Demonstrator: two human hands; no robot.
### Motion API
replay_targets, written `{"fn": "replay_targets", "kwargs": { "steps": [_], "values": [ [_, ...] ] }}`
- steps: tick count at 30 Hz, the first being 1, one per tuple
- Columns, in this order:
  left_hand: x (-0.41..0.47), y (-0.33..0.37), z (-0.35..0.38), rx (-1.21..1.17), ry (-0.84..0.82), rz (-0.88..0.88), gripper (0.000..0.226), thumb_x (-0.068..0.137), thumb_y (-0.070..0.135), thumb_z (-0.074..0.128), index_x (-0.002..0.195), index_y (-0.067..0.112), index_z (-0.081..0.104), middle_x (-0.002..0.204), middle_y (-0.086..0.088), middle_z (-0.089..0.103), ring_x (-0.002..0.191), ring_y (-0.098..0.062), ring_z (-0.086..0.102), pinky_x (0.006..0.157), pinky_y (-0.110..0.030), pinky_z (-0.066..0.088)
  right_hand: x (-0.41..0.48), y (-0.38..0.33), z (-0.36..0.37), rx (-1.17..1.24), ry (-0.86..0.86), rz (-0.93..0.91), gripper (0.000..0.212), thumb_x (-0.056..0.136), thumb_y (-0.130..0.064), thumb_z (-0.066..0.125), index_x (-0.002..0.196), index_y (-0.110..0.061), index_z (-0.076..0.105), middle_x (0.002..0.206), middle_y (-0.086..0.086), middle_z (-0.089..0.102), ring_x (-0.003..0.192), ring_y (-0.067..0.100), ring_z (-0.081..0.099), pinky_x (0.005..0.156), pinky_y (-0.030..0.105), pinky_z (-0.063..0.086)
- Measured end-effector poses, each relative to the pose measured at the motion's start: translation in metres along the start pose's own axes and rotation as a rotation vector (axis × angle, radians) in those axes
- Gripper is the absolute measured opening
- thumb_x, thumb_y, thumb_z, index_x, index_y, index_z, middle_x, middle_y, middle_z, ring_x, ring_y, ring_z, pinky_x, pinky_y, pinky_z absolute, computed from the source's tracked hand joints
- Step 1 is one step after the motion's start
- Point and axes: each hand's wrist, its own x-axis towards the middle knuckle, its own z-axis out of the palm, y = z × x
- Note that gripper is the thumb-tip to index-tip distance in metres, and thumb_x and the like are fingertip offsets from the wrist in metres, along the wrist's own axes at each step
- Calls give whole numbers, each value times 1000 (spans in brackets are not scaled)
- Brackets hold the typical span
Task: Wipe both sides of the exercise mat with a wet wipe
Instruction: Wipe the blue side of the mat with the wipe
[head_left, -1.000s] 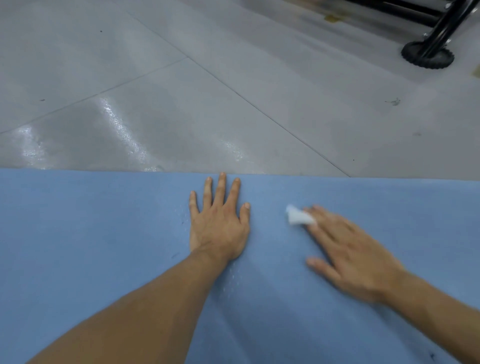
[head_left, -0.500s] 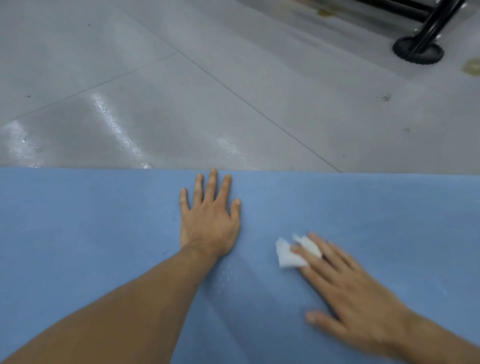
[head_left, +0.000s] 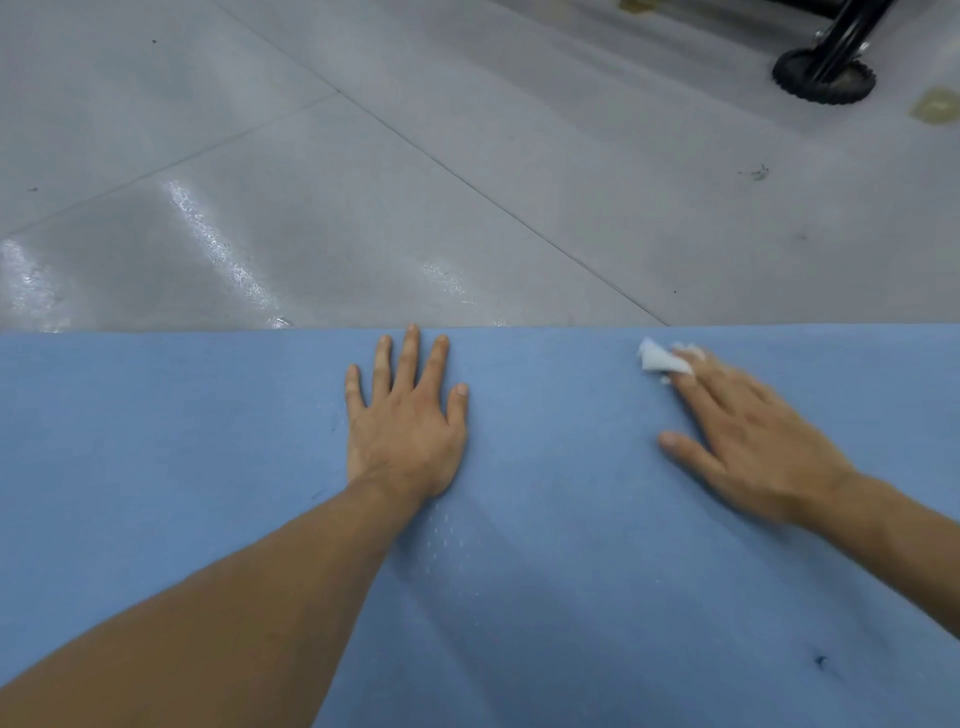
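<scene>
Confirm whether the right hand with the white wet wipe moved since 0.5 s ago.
Yes. The right hand and white wet wipe slid forward to the far edge of the blue foam exercise mat and rightward, away from the planted left hand.

Counts logged from the head view. Exercise mat (head_left: 156, 467): 1, blue, ran left to right across the near half. Wet wipe (head_left: 657, 359): 1, white and crumpled, lay near the mat's far edge, right of centre. Hands: 2. The left hand (head_left: 405, 426) lay flat at centre and showed 5 digits. The right hand (head_left: 753, 436) lay to the right with fingertips on the wipe, too blurred for a digit count. Bare forearms: 2. Floor seams (head_left: 467, 179): 2, met far left of centre. Black ribbed foot (head_left: 823, 83): 1, far right. Yellowish stain (head_left: 939, 106): 1, far right. Dark mark (head_left: 821, 661) on mat: 1, near right.
</scene>
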Motion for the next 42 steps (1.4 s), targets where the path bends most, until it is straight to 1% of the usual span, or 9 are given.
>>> {"fn": "replay_targets", "kwargs": {
  "steps": [7,10,14,16,19,23,29,32,42],
  "values": [
    [0,0,1,-4,6,2,65,103,57,6,164,37,-6,171,11,-17,157,-16,-19,127,-52,-10,9,-3,0,191,-17,104,90,94,-81,16,166,-30,-1,174,-7,-2,159,6,-7,128,33,6],
    [1,0,1,-1,9,1,66,102,57,5,164,37,-6,172,10,-17,158,-17,-19,127,-52,-9,-37,-29,1,150,-63,-88,92,97,-80,21,166,-27,-6,174,-9,-10,160,8,-8,127,28,5],
    [1,0,1,5,1,-1,65,102,57,4,163,37,-8,171,11,-19,157,-16,-21,127,-52,-9,-110,-65,17,76,71,-346,76,108,-59,33,164,-8,24,172,5,20,158,21,22,124,32,20],
    [1,0,2,6,1,1,65,102,57,4,163,37,-8,171,11,-19,157,-16,-21,127,-53,-9,-139,-72,37,-176,154,-550,55,113,-38,28,161,-12,28,167,6,31,153,24,25,128,36,14],
    [2,-1,2,5,5,3,65,103,57,5,164,37,-7,171,11,-18,157,-16,-20,127,-53,-9,-156,-64,53,-570,96,-777,56,110,-30,35,164,-17,25,171,0,25,156,34,18,126,45,23],
    [1,-1,2,2,6,-1,65,103,57,6,164,37,-6,171,11,-17,157,-16,-19,127,-53,-9,-123,-47,20,-224,69,-563,65,110,-51,29,157,-8,42,169,4,31,154,25,32,117,43,28],
    [0,0,1,-8,13,4,64,104,56,8,164,37,-5,172,11,-16,157,-16,-18,127,-52,-9,-17,5,-6,25,-48,-24,77,103,-70,14,166,-29,4,173,-7,10,159,13,9,126,27,4],
    [0,1,0,-13,12,6,64,104,57,8,164,37,-5,171,11,-17,157,-16,-19,127,-52,-9,22,15,-6,119,-45,112,77,98,-72,10,165,-34,1,171,-9,10,159,12,5,128,35,10],
    [1,-1,1,-5,10,4,65,104,57,8,164,37,-4,172,11,-15,158,-17,-18,127,-53,-9,-63,-27,0,131,-43,-155,75,105,-59,28,168,-22,7,175,-7,-5,161,12,4,124,36,16]
  ]
}}
